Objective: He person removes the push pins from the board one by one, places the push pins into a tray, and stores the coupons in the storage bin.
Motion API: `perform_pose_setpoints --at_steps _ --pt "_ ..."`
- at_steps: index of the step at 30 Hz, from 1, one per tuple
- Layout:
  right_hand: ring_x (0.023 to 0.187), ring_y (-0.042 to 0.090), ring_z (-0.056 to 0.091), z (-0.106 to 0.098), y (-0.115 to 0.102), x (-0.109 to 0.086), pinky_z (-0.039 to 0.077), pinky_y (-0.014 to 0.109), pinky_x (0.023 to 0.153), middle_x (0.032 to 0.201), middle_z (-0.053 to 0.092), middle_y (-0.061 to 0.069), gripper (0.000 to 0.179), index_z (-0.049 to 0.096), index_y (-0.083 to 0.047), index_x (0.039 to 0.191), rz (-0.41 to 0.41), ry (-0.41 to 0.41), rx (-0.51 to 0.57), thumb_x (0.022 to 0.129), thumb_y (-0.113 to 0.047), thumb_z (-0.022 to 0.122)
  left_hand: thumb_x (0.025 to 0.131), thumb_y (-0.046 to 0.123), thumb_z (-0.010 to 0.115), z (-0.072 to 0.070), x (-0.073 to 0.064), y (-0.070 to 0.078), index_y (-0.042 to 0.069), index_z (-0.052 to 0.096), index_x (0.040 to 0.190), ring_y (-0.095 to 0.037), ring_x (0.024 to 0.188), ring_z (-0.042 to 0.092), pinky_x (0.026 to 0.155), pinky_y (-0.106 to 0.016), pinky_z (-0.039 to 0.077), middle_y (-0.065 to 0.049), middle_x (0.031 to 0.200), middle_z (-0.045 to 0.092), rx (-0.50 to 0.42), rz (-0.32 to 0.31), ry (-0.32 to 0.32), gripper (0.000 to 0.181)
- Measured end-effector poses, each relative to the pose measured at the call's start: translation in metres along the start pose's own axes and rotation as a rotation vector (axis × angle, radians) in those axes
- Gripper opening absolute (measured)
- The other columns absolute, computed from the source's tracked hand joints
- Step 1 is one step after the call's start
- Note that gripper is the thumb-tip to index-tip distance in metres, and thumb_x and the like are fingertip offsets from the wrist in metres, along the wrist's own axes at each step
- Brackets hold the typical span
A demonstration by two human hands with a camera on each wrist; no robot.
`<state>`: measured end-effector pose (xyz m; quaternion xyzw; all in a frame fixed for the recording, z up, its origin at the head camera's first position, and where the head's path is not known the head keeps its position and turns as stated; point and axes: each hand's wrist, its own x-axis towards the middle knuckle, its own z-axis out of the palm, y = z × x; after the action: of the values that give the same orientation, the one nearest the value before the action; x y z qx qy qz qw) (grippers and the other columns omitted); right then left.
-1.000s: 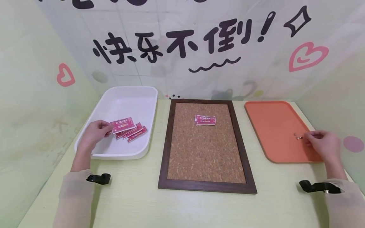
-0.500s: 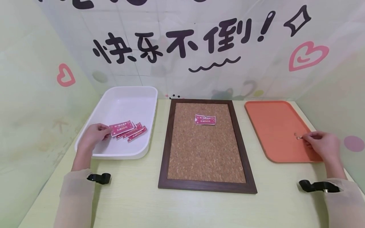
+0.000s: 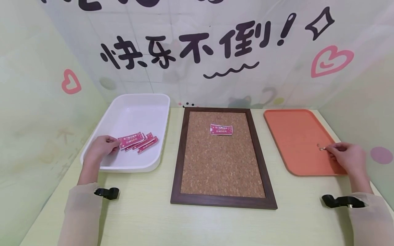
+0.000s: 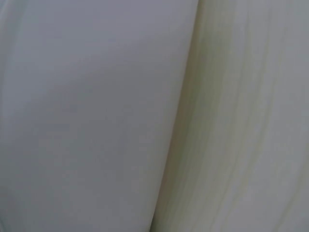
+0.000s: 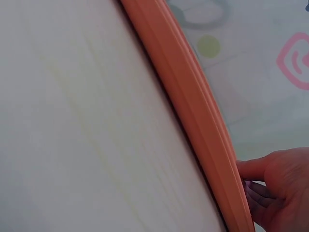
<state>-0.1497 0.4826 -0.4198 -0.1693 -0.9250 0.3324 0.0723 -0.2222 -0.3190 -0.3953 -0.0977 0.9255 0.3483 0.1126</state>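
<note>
My left hand [image 3: 103, 147] is over the white tray [image 3: 147, 106] and pinches the left end of a pink paper coupon [image 3: 131, 140]. That coupon overlaps several similar coupons [image 3: 148, 145] fanned out to its right. On the other side, my right hand [image 3: 351, 153] reaches over the orange tray [image 3: 295, 136], thumb and index finger together at a small shiny pushpin [image 3: 323, 148]. Another tiny piece lies just beside it. In the right wrist view the tray's rim [image 5: 188, 111] hides the fingertips of the right hand [image 5: 282, 188]. The left wrist view shows no hand.
Between the trays lies a corkboard [image 3: 221, 164] in a dark wooden frame [image 3: 224, 201]. One pink coupon [image 3: 221, 130] is on its upper part. The pale table [image 3: 147, 212] meets a printed wall [image 3: 184, 85] behind.
My left hand has lowered slightly with the coupon, which now lies closer over the others. The right fingertips have shifted slightly left, up to the pushpin.
</note>
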Motion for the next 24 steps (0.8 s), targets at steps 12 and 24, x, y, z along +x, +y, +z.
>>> perform_pose_setpoints --at_steps 12,24 --pt "0.052 -0.006 0.058 0.000 0.007 0.000 0.049 0.016 0.052 0.061 0.063 -0.017 0.043 0.058 0.023 0.116 -0.033 -0.005 0.012 0.102 -0.018 0.059 0.101 0.021 0.055 0.002 0.002 -0.004 -0.014 0.056 0.123 -0.020 0.081 0.060 0.073 -0.031 0.048 -0.011 0.089 0.068 -0.044 -0.001 0.036 0.041" --pt "0.055 -0.008 0.056 -0.007 0.002 -0.005 0.046 0.012 0.054 0.069 0.057 -0.025 0.048 0.057 0.019 0.121 -0.057 0.029 0.020 0.102 -0.026 0.056 0.106 0.026 0.050 0.003 -0.004 0.006 -0.011 0.045 0.138 -0.025 0.096 0.062 0.079 -0.028 0.053 -0.023 0.118 0.056 -0.184 0.061 0.081 0.049"
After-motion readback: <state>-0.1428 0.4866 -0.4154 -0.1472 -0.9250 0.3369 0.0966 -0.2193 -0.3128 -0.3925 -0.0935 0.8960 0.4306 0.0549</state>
